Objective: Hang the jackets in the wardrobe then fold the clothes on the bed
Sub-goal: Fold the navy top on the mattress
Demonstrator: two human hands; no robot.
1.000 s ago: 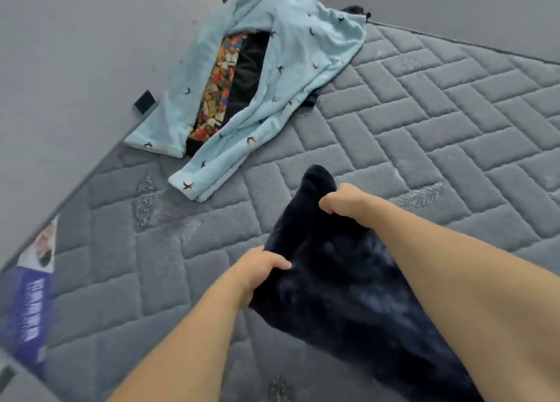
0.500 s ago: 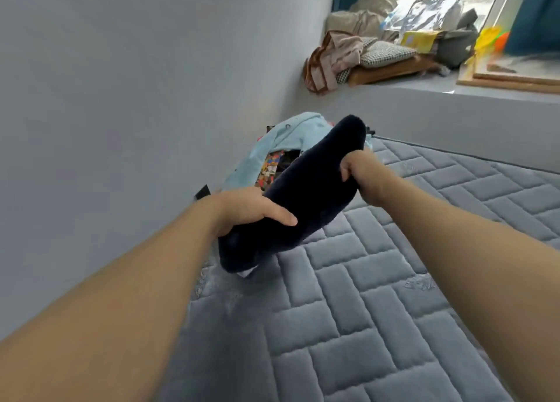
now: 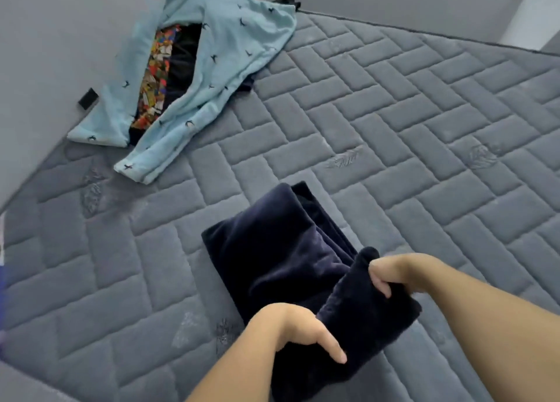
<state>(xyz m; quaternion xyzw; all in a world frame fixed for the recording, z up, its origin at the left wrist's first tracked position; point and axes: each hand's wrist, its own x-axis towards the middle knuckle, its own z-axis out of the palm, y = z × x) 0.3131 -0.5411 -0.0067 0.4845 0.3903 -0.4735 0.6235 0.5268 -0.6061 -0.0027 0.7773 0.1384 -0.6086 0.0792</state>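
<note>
Head view: both hands [image 3: 348, 310] grip navy garment [image 3: 278, 250]; light-blue top [image 3: 230, 53] lies well apart

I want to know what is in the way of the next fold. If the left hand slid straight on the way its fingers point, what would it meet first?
Probably the raised fold of the dark blue garment, which the left hand already grips; depth is unclear.

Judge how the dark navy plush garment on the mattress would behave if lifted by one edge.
The navy garment is probably floppy: it bends over itself where the right hand and left hand grip it. Its thick pile suggests some bulk and weight for a cloth. It likely drags rather than slides on the quilted mattress.
</note>
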